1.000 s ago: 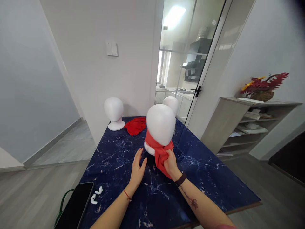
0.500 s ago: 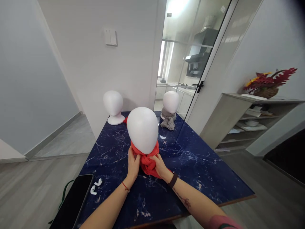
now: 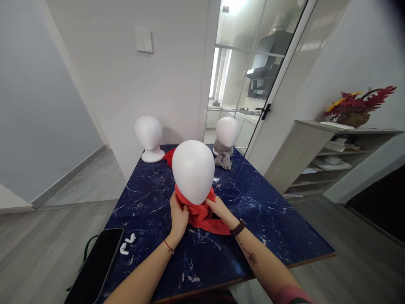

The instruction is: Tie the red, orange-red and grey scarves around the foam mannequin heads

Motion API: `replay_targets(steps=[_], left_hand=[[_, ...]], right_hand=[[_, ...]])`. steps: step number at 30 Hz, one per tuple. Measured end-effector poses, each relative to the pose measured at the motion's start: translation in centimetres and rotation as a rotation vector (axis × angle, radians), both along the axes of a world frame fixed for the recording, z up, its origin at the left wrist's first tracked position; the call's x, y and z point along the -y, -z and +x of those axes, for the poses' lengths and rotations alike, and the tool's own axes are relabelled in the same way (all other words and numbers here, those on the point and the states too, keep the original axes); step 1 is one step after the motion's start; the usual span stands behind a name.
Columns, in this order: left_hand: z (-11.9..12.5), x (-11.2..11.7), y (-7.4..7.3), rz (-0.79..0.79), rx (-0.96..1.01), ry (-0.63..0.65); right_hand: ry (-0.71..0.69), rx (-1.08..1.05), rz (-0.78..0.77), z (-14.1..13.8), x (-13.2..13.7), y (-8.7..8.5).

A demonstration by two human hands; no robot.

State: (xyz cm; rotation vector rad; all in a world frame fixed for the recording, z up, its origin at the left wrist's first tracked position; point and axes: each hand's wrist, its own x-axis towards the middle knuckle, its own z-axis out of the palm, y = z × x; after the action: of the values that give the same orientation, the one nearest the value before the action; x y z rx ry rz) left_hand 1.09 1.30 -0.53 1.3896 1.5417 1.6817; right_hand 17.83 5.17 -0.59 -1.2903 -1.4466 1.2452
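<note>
A white foam mannequin head stands in front of me on the blue marbled table, and a red scarf is wrapped and bunched around its neck. At the neck's left side, my left hand is closed on the scarf, thumb toward the front folds. My right hand grips the scarf at the right side of the neck. One loose end of the scarf lies on the table below my right wrist. The backs of both hands' grips are partly hidden by the cloth and the head.
Behind stand a bare white mannequin head at left and another at right with a grey scarf. More red cloth lies at the back. A black phone and white earbuds lie front left.
The mannequin head has shifted slightly right, uncovering more red cloth behind it. My right hand has moved right and up along the scarf, and the loose end now spreads further right.
</note>
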Motion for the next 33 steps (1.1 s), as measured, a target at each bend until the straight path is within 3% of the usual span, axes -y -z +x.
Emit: replay_targets(steps=[8, 12, 16, 26, 33], left_hand=[[-0.6, -0.2, 0.2, -0.071, 0.177, -0.061], [-1.3, -1.1, 0.9, -0.085, 0.284, -0.066], [-2.1, -1.6, 0.7, -0.101, 0.266, -0.075], [-4.3, -2.4, 0.1, -0.088, 0.218, -0.193], [-5.2, -2.9, 0.0, -0.074, 0.268, -0.396]], right_hand=[[-0.133, -0.209, -0.112, -0.1, 0.5, -1.8], [0.000, -0.321, -0.207, -0.1, 0.3, -1.7], [0.118, -0.451, -0.278, 0.0, -0.1, -1.8], [0.173, -0.617, -0.316, 1.5, -1.4, -1.8], [0.084, -0.783, -0.432, 2.0, -1.9, -1.8]])
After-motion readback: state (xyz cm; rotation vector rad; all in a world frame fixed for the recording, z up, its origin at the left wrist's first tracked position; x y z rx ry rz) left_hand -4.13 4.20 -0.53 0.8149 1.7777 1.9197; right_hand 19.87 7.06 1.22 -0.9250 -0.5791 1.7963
